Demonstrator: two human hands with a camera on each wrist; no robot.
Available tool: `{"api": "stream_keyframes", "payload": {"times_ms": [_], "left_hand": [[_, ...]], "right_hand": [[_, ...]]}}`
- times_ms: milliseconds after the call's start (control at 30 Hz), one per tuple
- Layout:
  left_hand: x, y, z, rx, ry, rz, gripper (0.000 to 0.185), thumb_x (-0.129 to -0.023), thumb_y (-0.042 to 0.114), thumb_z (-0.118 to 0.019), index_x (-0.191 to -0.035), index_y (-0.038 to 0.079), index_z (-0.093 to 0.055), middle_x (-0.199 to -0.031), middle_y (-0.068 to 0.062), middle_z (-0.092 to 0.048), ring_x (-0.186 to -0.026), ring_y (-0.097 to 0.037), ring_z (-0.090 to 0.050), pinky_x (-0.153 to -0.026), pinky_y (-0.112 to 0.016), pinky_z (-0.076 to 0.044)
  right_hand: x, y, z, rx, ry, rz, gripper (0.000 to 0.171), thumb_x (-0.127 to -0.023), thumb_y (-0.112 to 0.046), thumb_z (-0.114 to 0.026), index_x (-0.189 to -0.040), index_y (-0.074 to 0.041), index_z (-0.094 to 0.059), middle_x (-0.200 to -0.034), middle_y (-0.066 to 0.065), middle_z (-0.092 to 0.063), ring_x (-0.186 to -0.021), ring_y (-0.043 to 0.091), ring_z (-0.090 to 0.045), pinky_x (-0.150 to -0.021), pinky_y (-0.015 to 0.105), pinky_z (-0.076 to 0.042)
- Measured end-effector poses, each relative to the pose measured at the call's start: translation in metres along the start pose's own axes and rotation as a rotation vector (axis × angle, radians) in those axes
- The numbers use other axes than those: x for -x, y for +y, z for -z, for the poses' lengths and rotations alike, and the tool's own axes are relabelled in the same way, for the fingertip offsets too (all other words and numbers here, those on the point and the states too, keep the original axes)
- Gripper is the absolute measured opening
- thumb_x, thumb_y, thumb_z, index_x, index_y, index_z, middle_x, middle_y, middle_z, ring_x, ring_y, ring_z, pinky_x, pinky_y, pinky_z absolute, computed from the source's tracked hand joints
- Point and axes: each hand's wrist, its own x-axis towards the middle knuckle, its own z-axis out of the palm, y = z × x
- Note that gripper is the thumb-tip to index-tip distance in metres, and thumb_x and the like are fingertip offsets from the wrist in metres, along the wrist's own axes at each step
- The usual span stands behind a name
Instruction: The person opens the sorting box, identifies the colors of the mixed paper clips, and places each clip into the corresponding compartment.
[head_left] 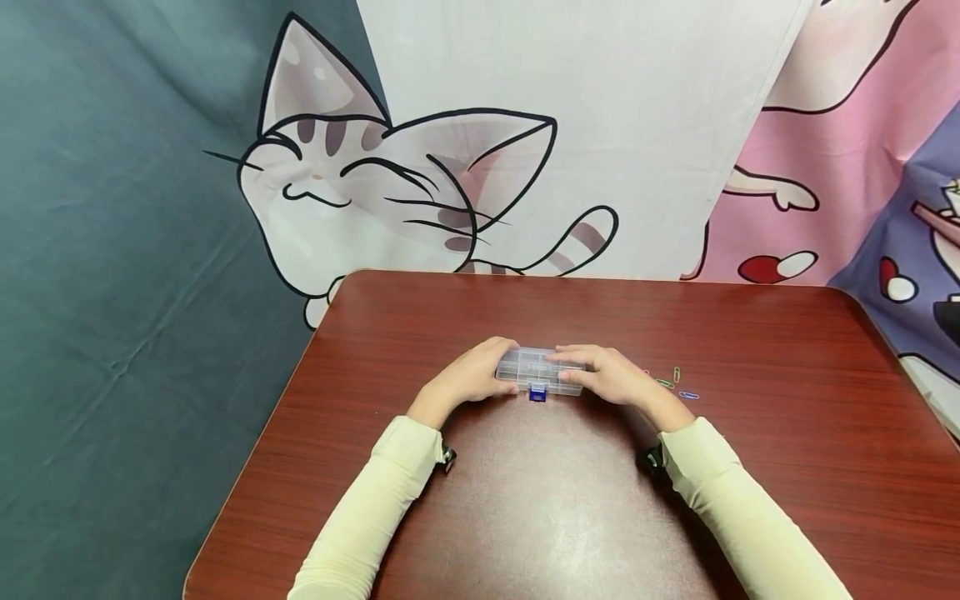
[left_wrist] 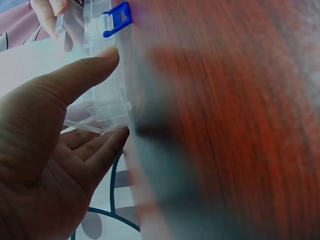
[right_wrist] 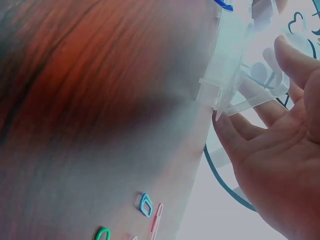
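Both hands, left (head_left: 471, 377) and right (head_left: 604, 375), are gripping the ends of a small clear plastic compartment box with a blue latch (head_left: 537, 372), sitting mid-worktop (head_left: 750, 350); it is looking light, rigid, slick and crackable, best clasped by its short ends.

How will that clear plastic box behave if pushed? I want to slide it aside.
The clear plastic box looks stiff, thin-walled and see-through, so probably light. Flat and low on the glossy table, it would likely slide, not tip. Its blue latch sticks out and might catch.
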Motion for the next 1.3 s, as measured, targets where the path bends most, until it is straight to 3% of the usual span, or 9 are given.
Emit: {"api": "stream_keyframes", "payload": {"times_ms": [333,733,1300], "left_hand": [[0.0,-0.001,-0.002,0.019,0.008,0.018,0.078,-0.088,0.038,-0.08,-0.151,0.012,-0.043,-0.153,-0.008,-0.045,-0.142,-0.02,-0.042,-0.117,-0.036,-0.035],[0.0,-0.009,-0.01,0.125,0.066,0.068,0.104,-0.074,0.038,-0.092,-0.154,0.008,-0.032,-0.152,-0.012,-0.045,-0.138,-0.024,-0.047,-0.114,-0.04,-0.04],[0.005,-0.009,-0.015,0.146,0.1,0.076,0.108,-0.071,0.041,-0.093,-0.154,0.01,-0.031,-0.144,-0.008,-0.051,-0.127,-0.026,-0.046,-0.108,-0.04,-0.042]], "right_hand": [[-0.002,0.003,0.0,-0.023,0.019,-0.011,0.035,-0.103,-0.023,-0.062,-0.137,-0.016,-0.066,-0.145,0.015,-0.057,-0.137,0.038,-0.049,-0.112,0.057,-0.037],[-0.005,0.0,0.003,-0.035,0.059,-0.023,0.033,-0.106,-0.025,-0.056,-0.136,-0.016,-0.067,-0.135,0.011,-0.065,-0.128,0.032,-0.058,-0.106,0.053,-0.044],[-0.014,-0.001,0.009,-0.055,0.102,-0.092,0.033,-0.107,-0.029,-0.053,-0.133,-0.015,-0.067,-0.131,0.009,-0.067,-0.124,0.029,-0.059,-0.105,0.051,-0.044]]}}
